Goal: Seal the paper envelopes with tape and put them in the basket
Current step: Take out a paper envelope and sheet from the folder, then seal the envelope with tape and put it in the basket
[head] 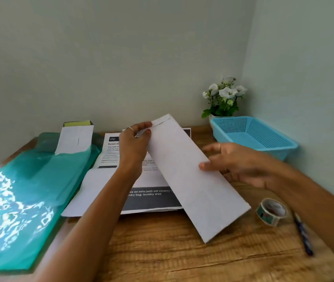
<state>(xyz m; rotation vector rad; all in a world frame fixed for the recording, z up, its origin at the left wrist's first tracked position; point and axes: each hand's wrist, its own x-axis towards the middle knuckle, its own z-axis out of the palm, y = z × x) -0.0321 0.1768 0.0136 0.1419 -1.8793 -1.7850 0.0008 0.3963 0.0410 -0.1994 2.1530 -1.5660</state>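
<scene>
You are holding a long white envelope above the counter, left hand pinching its top corner, right hand steadying its edge.

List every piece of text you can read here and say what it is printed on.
"3797": printed sheet, dark header box.
"Portion m...": same sheet, heading cut off by the left hand.
"...ws on sofa (with old covers)" and "...ndry bag, laundry area": its dark bottom band.
Sheet's small print: blurred.
Tape roll print: unreadable.
</scene>
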